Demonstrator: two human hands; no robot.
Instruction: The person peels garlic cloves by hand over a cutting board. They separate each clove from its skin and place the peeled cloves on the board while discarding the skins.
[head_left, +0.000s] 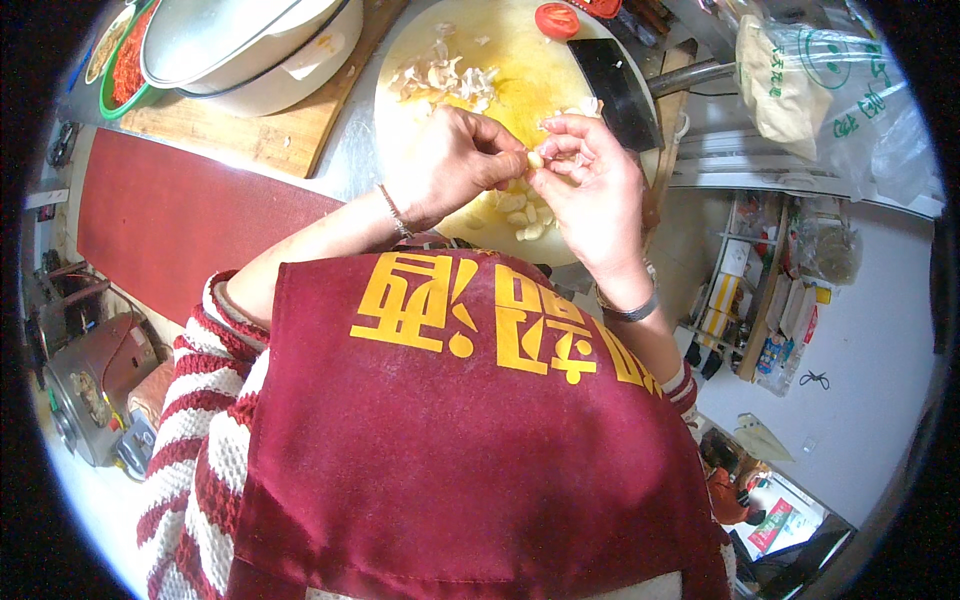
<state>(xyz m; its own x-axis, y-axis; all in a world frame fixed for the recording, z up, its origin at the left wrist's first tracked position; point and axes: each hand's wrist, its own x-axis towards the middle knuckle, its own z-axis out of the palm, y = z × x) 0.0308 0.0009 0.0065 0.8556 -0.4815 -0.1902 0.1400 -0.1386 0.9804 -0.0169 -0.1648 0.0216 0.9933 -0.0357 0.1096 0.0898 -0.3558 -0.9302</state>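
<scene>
My left hand (457, 166) and my right hand (592, 187) meet above a round, yellow-stained cutting board (517, 30). Between their fingertips is a pale garlic clove (535, 160), gripped by both. Several peeled garlic cloves (529, 217) lie on the board just below the hands. A heap of papery garlic skins (450, 79) is beyond my left hand, and more skin lies by my right fingers. A cleaver (615, 94) with a dark blade rests at the board's right side, its handle pointing right. Near the far edge sits a cut tomato half (556, 20).
At the upper left, a large white pot (277, 82) stands on a wooden board (225, 139), beside a green-rimmed basket (112, 112) of shredded orange-red food. Plastic bags (855, 105) hang at the upper right. A red mat (187, 217) lies at the left.
</scene>
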